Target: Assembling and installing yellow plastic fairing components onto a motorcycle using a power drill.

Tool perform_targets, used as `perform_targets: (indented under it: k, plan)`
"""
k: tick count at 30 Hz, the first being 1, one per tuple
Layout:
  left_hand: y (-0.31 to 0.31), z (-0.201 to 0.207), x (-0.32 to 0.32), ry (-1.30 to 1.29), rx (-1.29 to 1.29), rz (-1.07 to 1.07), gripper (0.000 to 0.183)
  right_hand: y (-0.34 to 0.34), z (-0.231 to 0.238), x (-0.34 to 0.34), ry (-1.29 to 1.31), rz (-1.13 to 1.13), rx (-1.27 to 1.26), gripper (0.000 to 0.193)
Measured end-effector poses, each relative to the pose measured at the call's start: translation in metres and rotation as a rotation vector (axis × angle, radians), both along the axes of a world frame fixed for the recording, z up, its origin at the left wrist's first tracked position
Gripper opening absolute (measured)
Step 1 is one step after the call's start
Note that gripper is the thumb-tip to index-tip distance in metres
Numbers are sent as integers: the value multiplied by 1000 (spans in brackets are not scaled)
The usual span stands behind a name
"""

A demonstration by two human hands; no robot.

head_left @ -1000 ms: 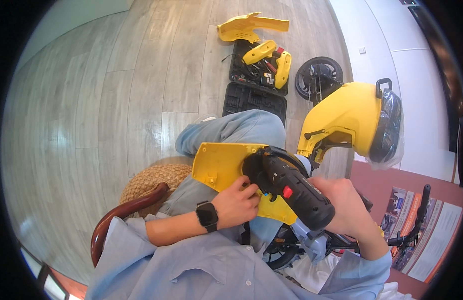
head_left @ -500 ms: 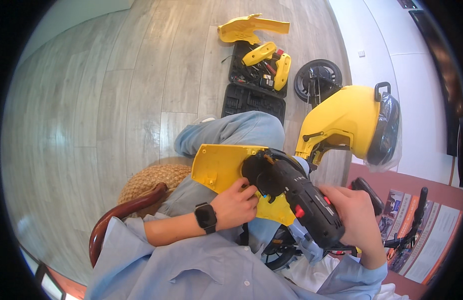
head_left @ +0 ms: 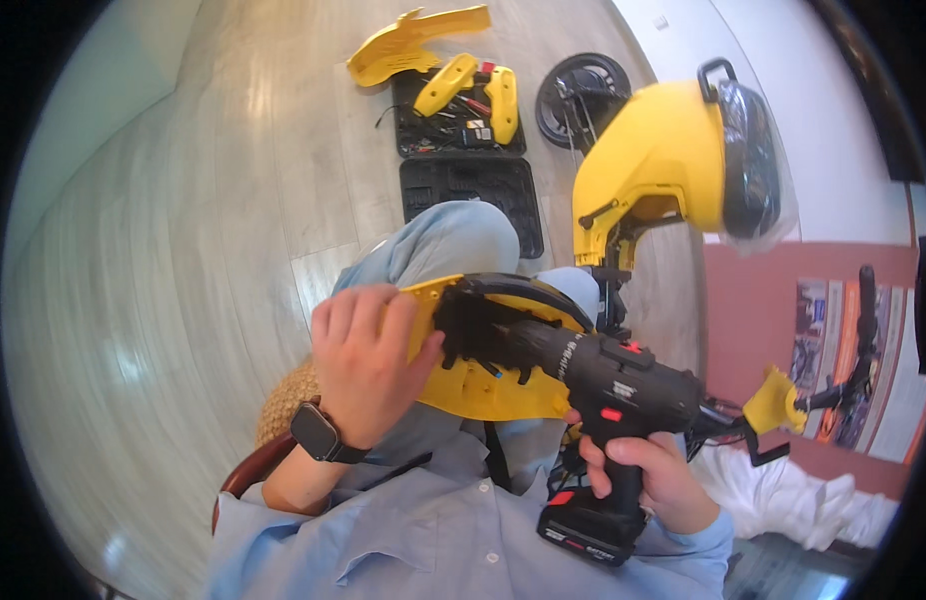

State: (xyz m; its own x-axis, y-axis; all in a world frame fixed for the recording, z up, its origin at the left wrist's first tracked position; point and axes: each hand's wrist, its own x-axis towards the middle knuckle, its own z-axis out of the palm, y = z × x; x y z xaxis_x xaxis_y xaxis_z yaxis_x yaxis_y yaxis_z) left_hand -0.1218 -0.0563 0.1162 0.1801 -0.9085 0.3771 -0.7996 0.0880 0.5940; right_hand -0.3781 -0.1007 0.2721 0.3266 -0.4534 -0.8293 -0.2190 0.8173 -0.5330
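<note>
Left hand: fingers clamped over the yellow panel's upper-left edge, thumb inward; 0.5 s ago its fingertips were inside the panel, beside the drill's front end.
Smartwatch: on left wrist, higher and further left than before.
Yellow panel: over the person's lap, a black part seated in it; now tipped more edge-on.
Drill: front end at the black part, tip contact hidden; body now nearer level, handle and battery swung into view.
Right hand: closed around the drill's handle; hands apart.
View: case and scooter body now further left and higher.
Woven seat: left, beside a wooden chair arm.
Floor: grey wood planks, glossy at left.
Tool case: open on the floor, yellow covers in its far half.
Wheel: black, right of the case.
Scooter body: yellow, beside the wheel; black saddle in clear wrap.
Wall: white, reddish-brown lower down, poster at right.
White cloth: lower right.
</note>
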Motion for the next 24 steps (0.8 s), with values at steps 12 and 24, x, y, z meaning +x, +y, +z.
perform_targets:
  k: [12,24]
  plan:
    - [-47,7,-24,-246,350,0,39,53,-57,-20,-74,50,-372,38]
    - [-19,-4,-45,-152,383,-17,34,71,-54,-23,-81,-62,-262,45]
